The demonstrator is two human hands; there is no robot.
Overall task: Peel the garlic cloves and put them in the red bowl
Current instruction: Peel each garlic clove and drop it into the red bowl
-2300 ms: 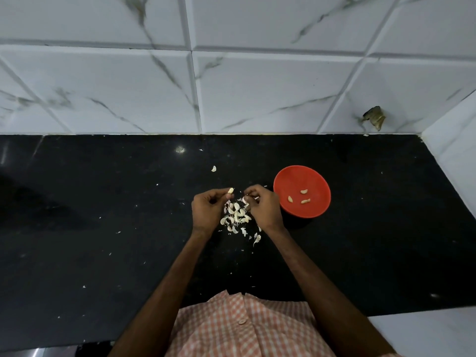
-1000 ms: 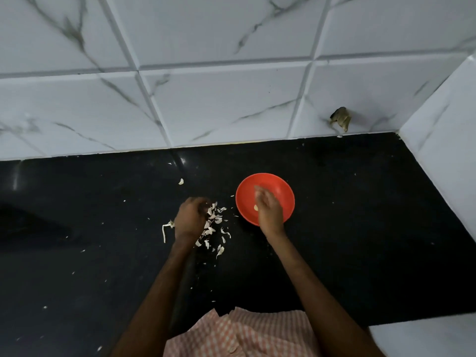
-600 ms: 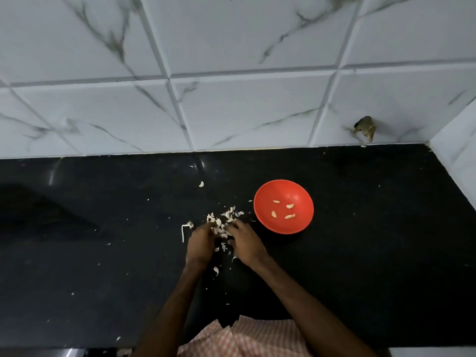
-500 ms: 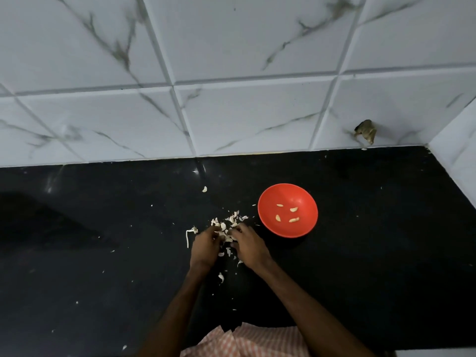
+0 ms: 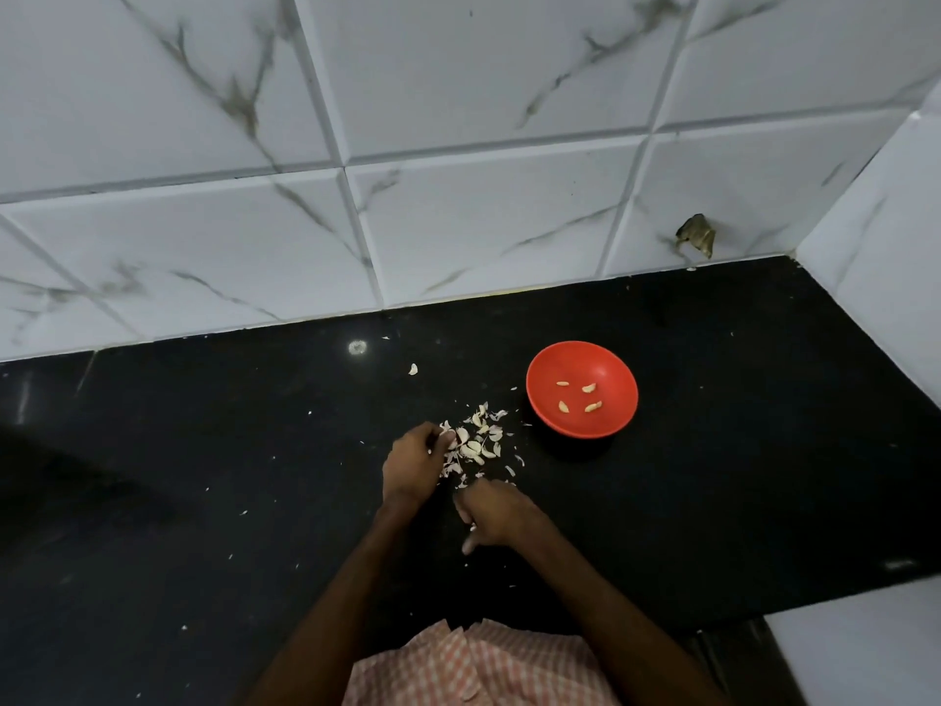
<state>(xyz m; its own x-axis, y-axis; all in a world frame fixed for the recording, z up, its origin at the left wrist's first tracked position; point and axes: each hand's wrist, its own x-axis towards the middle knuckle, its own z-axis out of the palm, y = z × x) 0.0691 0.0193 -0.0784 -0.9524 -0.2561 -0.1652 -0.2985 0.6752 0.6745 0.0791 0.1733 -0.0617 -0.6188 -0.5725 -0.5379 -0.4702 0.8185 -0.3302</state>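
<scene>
- A black stone counter (image 5: 203, 476) spans the scene from left to right.
- White, grey-veined wall tiles (image 5: 458, 94) rise along its far edge.
- A white side wall (image 5: 891, 247) closes the right.
- A dark chipped hole (image 5: 696, 235) marks the far-right tile.
- A small light glint (image 5: 357, 347) shows on the counter.

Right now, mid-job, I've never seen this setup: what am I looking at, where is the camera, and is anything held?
There is no machine here: these are a person's two bare hands, seen from one camera worn on the head, looking forward and down. On the black counter sits a red bowl with four peeled cloves in it. Left of it lies a pile of garlic cloves and skins, with one stray piece nearer the wall. The left hand has its fingers curled at the pile's left edge; the right hand is curled nearer the body. Whether either grip holds a clove is too small to tell.
</scene>
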